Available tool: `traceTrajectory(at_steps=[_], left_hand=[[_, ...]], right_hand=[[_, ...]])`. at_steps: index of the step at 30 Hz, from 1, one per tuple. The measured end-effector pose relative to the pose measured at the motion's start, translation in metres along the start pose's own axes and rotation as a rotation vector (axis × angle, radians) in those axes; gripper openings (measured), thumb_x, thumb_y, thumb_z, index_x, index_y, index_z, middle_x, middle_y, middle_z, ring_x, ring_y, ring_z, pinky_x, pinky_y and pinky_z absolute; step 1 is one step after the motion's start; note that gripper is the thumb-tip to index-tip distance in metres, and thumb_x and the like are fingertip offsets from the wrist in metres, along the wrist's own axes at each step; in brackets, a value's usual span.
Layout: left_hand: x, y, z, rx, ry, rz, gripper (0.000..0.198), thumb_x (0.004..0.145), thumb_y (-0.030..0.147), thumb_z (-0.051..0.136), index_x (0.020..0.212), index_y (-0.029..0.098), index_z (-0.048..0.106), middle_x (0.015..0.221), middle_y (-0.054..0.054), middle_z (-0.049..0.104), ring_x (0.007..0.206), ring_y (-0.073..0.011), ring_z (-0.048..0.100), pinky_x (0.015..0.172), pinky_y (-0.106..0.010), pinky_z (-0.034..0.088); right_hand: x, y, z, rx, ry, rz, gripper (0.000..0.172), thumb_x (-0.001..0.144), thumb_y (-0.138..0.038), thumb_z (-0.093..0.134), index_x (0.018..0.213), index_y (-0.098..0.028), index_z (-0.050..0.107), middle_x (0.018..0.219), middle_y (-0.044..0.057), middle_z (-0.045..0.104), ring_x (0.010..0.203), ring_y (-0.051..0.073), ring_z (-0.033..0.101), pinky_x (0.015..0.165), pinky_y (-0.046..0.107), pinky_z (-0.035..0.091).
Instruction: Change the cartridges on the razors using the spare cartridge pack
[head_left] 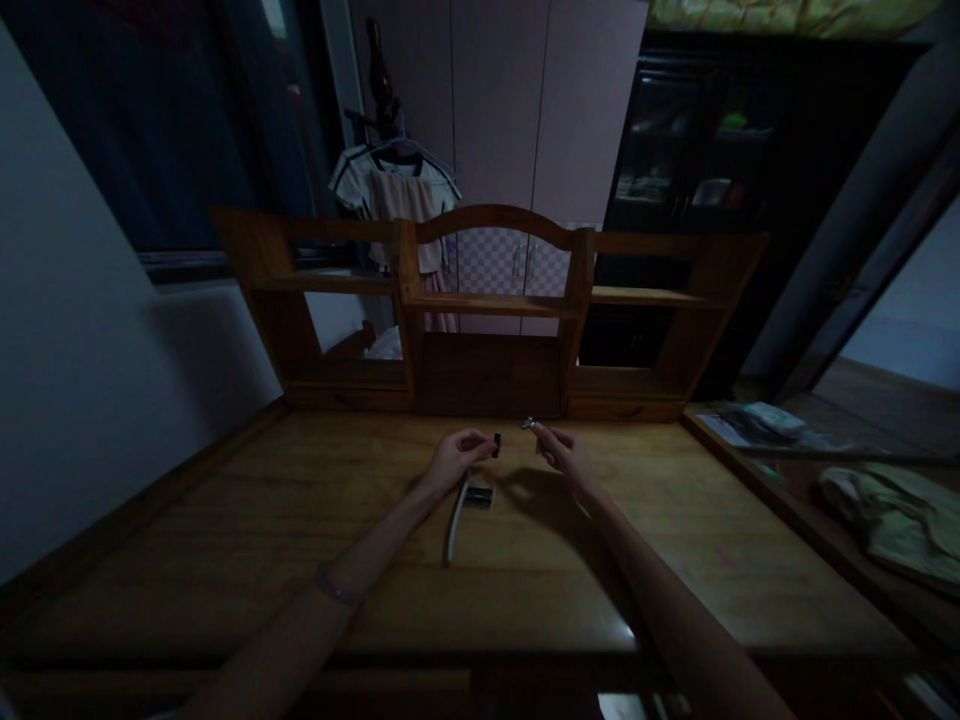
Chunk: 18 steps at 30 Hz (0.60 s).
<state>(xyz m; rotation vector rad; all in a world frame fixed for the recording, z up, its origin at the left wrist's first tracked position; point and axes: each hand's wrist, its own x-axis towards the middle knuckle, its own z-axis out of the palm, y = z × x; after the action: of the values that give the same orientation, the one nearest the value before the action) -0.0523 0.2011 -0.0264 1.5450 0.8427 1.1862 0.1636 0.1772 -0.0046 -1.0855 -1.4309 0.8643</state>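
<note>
Over the wooden desk [360,600], my left hand [454,456] pinches a small black piece [496,445] between thumb and fingers. My right hand [562,450] holds a small shiny metal piece [529,423] at its fingertips, to the right of the black piece and apart from it. Below my left hand a dark rectangular object [478,496] lies on the desk. A pale, slightly curved strip [454,525] runs beside its left edge. The room is dim, and the details of the small pieces are hard to make out.
A wooden shelf unit [491,305] with small drawers stands along the desk's back edge. A white wall [97,350] borders the left side. On a lower surface at the right lie a crumpled pale cloth [900,515] and plastic-wrapped items [776,420].
</note>
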Motion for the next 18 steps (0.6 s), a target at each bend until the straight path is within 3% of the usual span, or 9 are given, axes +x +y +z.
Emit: traceTrajectory(at_steps=[3, 7, 12, 18], left_hand=[[-0.003, 0.010, -0.006, 0.352, -0.045, 0.205, 0.019, 0.074, 0.035, 0.065, 0.076, 0.017, 0.064, 0.102, -0.006, 0.064, 0.099, -0.0201, 0.057, 0.092, -0.037, 0.040], [-0.009, 0.034, -0.018, 0.771, -0.203, 0.390, 0.011, 0.074, 0.029, 0.066, 0.074, 0.019, 0.065, 0.103, -0.005, 0.058, 0.103, -0.0199, 0.048, 0.093, -0.035, 0.036], [-0.008, 0.058, -0.023, 1.035, -0.331, 0.441, 0.006, 0.075, 0.024, 0.064, 0.076, 0.018, 0.063, 0.102, -0.005, 0.053, 0.103, -0.0202, 0.042, 0.092, -0.034, 0.033], [0.004, 0.055, -0.014, 1.148, -0.440, 0.373, 0.002, 0.072, 0.018, 0.062, 0.073, 0.017, 0.062, 0.095, -0.005, 0.052, 0.098, -0.0192, 0.040, 0.085, -0.030, 0.033]], right_hand=[[0.004, 0.004, 0.000, -0.004, 0.003, -0.009, 0.046, 0.079, -0.057, 0.053, 0.062, -0.015, 0.058, 0.051, -0.003, 0.041, 0.047, 0.009, 0.035, 0.044, 0.023, 0.022], [0.009, 0.010, 0.001, -0.031, 0.006, -0.016, 0.047, 0.078, -0.059, 0.053, 0.059, -0.016, 0.057, 0.051, -0.002, 0.042, 0.046, 0.009, 0.035, 0.044, 0.023, 0.023], [0.011, 0.015, 0.001, -0.032, 0.005, -0.005, 0.049, 0.076, -0.062, 0.052, 0.058, -0.016, 0.057, 0.049, -0.003, 0.039, 0.045, 0.010, 0.035, 0.043, 0.024, 0.023], [0.009, 0.015, 0.001, -0.061, 0.005, -0.025, 0.049, 0.078, -0.061, 0.050, 0.059, -0.016, 0.057, 0.052, -0.001, 0.042, 0.048, 0.011, 0.037, 0.045, 0.023, 0.025]])
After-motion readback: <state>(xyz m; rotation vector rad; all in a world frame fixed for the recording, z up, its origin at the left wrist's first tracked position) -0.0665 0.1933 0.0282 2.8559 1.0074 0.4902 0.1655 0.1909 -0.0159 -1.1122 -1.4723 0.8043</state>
